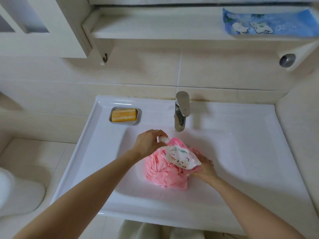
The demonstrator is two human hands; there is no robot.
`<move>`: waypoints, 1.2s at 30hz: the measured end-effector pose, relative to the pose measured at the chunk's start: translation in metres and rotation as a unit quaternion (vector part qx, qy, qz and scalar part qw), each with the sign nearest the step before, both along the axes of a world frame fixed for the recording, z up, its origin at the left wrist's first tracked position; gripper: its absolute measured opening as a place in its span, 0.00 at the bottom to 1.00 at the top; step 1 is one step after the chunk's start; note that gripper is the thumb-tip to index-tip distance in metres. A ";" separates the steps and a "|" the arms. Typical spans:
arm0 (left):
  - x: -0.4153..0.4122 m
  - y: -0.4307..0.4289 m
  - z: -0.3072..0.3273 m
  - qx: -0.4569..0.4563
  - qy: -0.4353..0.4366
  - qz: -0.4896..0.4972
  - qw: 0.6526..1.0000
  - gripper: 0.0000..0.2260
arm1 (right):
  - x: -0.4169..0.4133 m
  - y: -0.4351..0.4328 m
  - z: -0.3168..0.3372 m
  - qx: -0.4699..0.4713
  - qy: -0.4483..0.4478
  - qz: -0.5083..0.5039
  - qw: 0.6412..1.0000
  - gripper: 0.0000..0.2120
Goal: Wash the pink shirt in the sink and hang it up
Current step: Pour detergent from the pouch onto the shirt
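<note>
The pink shirt (164, 173) lies bunched in the basin of the white sink (241, 152). Above it I hold a white and pink detergent pouch (181, 156) tilted over the shirt. My left hand (149, 143) pinches the pouch's white cap (163, 139) at its upper left end. My right hand (202, 167) grips the pouch's bottom end from below, just right of the shirt. No water runs from the chrome faucet (181, 111) behind.
An orange soap bar in a metal dish (125, 115) sits on the sink's back left ledge. A blue patterned cloth (269, 23) lies on the shelf above. A small hook (105, 57) hangs under the cabinet. A toilet (15, 192) stands at left.
</note>
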State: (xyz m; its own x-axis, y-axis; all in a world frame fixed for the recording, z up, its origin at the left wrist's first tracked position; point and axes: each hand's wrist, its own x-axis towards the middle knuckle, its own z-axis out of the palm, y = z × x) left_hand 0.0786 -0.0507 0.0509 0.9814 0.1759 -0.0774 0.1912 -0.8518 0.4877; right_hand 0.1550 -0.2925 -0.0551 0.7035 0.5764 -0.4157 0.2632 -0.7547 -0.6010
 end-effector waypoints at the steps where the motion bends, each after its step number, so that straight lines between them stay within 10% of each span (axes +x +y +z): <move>1: -0.002 0.001 -0.001 -0.002 -0.001 -0.001 1.000 0.13 | -0.003 0.005 -0.005 -0.004 -0.031 -0.013 0.999 0.57; 6: -0.012 0.013 -0.005 -0.035 -0.022 0.021 0.999 0.14 | -0.002 0.024 -0.009 0.032 -0.151 -0.028 0.988 0.40; 12: -0.023 0.038 -0.006 -0.150 -0.029 0.108 0.982 0.11 | 0.018 0.016 0.067 0.019 -0.079 -0.031 0.996 0.14; 18: -0.024 0.024 -0.008 -0.260 -0.021 0.152 0.953 0.14 | 0.039 -0.010 0.137 -0.016 -0.141 0.019 0.990 0.37; 26: -0.006 0.003 -0.004 -0.301 -0.054 0.106 0.946 0.13 | 0.068 -0.021 0.192 -0.030 -0.146 -0.020 0.989 0.17; 36: 0.000 -0.001 -0.005 -0.306 -0.057 0.097 0.945 0.10 | 0.078 -0.017 0.218 -0.151 -0.240 0.056 0.957 0.22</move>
State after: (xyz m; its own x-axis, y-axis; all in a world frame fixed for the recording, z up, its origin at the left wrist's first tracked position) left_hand 0.0781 -0.0515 0.0461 0.9433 0.3099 -0.1191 0.2317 -0.3577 0.9046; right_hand 0.2331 -0.3093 0.1630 0.7961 0.5639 -0.2198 0.5438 -0.8259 -0.1492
